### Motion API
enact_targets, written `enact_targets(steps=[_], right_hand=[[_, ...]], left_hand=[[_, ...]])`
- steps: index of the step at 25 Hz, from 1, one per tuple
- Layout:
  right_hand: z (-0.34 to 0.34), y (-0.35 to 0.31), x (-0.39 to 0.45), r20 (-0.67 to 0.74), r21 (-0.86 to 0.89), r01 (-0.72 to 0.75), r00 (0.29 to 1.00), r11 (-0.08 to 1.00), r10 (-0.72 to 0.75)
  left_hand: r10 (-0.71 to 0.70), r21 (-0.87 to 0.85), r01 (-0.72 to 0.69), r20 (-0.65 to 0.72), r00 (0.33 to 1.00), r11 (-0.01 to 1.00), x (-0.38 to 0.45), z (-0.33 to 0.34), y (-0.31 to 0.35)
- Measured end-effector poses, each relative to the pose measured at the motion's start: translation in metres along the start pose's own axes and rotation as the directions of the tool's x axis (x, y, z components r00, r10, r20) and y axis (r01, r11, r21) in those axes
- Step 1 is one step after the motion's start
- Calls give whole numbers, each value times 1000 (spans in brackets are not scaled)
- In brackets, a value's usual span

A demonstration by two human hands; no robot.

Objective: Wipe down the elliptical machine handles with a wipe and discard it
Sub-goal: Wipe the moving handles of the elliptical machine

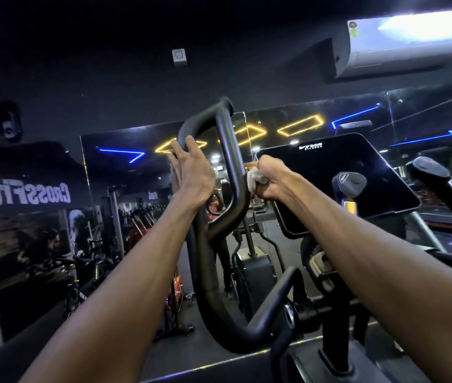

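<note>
The elliptical's black left handle (226,134) rises as a looped bar in the middle of the view. My left hand (191,170) grips the loop's outer, left-side bar. My right hand (270,178) is closed on a crumpled white wipe (255,179) and presses it against the right side of the loop's inner bar. The machine's right handle (437,175) stands at the right edge, untouched.
The elliptical's dark console screen (335,181) tilts just right of my right hand. A wall mirror (125,183) ahead reflects exercise bikes and coloured light strips. An air conditioner (407,42) hangs top right. A short fixed grip (349,183) sits below the console.
</note>
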State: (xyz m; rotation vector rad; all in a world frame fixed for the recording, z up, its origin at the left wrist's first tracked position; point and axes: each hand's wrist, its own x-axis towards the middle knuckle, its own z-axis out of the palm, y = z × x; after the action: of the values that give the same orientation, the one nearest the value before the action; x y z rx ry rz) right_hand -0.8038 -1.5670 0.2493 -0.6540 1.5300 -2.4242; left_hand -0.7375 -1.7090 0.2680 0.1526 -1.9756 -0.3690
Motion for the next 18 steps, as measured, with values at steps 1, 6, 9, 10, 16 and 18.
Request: enact_targets(steps=[1, 6, 9, 10, 16, 18], right_hand=[[2, -5, 3, -3, -55, 15, 1000, 998, -15], [7, -20, 15, 58, -141, 48, 998, 989, -40], [6, -26, 33, 45, -142, 65, 997, 988, -59], [7, -26, 36, 24, -147, 82, 997, 986, -79], [23, -34, 40, 1, -97, 137, 990, 986, -138], [30, -36, 47, -26, -91, 158, 987, 983, -161]], left_hand=[[-10, 8, 10, -4, 1000, 1000, 3, -1, 2], [13, 69, -10, -49, 999, 998, 16, 3, 4], [37, 106, -29, -79, 996, 994, 28, 7, 2], [52, 116, -42, -81, 995, 992, 32, 8, 1], [168, 161, -147, -128, 977, 976, 51, 7, -1], [215, 179, -191, -127, 968, 965, 56, 8, -2]])
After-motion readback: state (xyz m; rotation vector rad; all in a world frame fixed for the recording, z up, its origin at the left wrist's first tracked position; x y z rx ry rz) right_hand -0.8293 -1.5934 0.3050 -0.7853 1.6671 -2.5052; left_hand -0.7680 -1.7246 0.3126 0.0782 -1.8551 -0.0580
